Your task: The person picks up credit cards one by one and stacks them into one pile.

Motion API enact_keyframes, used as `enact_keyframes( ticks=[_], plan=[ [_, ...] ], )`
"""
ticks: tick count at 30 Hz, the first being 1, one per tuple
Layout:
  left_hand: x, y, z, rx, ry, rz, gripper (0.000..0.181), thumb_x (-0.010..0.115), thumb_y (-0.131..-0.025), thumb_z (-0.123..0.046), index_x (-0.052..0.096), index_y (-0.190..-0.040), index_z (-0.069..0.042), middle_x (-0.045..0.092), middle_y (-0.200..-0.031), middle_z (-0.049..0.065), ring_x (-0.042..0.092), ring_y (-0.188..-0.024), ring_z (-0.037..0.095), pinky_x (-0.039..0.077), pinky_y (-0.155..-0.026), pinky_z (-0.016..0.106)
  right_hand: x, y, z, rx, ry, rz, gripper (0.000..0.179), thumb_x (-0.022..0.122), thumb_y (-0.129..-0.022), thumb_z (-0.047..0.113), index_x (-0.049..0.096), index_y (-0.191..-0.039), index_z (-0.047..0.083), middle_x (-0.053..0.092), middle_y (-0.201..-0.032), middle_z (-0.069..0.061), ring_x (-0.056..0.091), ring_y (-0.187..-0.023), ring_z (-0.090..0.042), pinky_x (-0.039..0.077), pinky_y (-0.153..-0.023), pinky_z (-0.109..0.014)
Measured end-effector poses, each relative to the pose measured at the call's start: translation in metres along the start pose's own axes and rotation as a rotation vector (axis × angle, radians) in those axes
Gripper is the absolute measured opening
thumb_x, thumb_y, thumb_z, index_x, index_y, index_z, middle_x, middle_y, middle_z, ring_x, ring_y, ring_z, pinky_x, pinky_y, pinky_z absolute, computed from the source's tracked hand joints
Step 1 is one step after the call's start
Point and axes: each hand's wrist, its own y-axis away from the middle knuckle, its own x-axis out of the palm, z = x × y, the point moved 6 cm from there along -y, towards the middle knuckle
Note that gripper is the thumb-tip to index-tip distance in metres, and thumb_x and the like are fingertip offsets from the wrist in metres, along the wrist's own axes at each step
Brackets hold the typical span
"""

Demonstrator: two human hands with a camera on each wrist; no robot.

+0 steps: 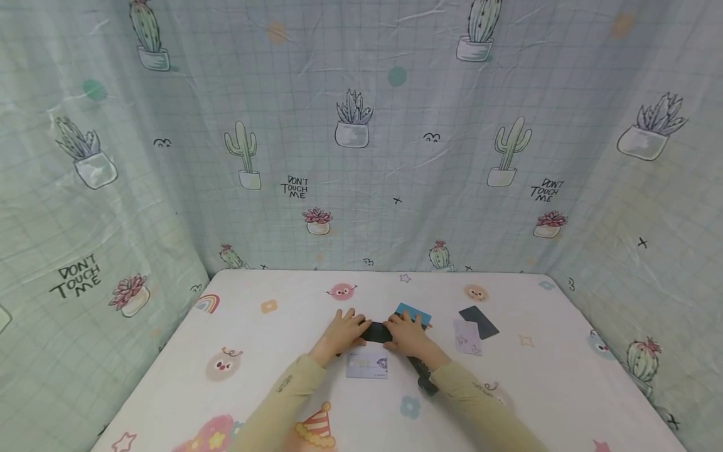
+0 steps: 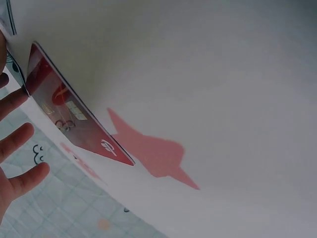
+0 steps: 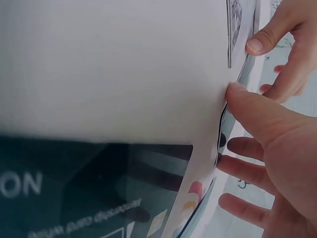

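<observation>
In the head view a small dark card [image 1: 376, 332] lies between my hands near the middle of the table. My left hand [image 1: 342, 334] pinches its left end and my right hand [image 1: 408, 334] its right end. From the right wrist the card shows almost edge-on at the right thumb and fingers. A white card [image 1: 367, 365] with a crest lies just in front. A blue card [image 1: 415, 312] sits partly under my right hand. Close to the left fingers is a red bank card [image 2: 74, 116], hidden in the head view.
Further right a dark grey card [image 1: 484, 324] is partly overlapped by a pale purple card [image 1: 467, 337]. A dark printed card [image 3: 89, 183] lies close to the right wrist. A cactus-print curtain [image 1: 361, 169] surrounds the patterned white table [image 1: 254, 345] on the sides and back.
</observation>
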Motion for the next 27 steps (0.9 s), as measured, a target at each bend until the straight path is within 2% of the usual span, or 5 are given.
enact_keyframes(
  ticks=[17, 27],
  plan=[
    [0.005, -0.003, 0.001, 0.023, -0.002, -0.031, 0.047, 0.054, -0.08, -0.047, 0.052, -0.121, -0.023, 0.057, -0.103, -0.002, 0.048, -0.095, 0.017, 0.042, -0.076, 0.037, -0.001, -0.002, -0.003, -0.041, -0.038, -0.021, 0.045, 0.063, -0.078, 0.039, 0.057, -0.115, 0.013, 0.055, -0.107, -0.003, 0.043, -0.097, -0.024, 0.033, -0.085, -0.058],
    [-0.007, -0.001, -0.002, 0.056, -0.057, -0.103, 0.045, 0.054, -0.08, -0.047, 0.055, -0.118, -0.023, 0.059, -0.097, -0.003, 0.049, -0.088, 0.016, 0.043, -0.069, 0.033, -0.005, -0.001, -0.001, -0.044, -0.052, -0.01, 0.047, 0.065, -0.076, 0.039, 0.057, -0.113, 0.012, 0.054, -0.106, -0.004, 0.042, -0.096, -0.024, 0.033, -0.084, -0.058]
  ],
)
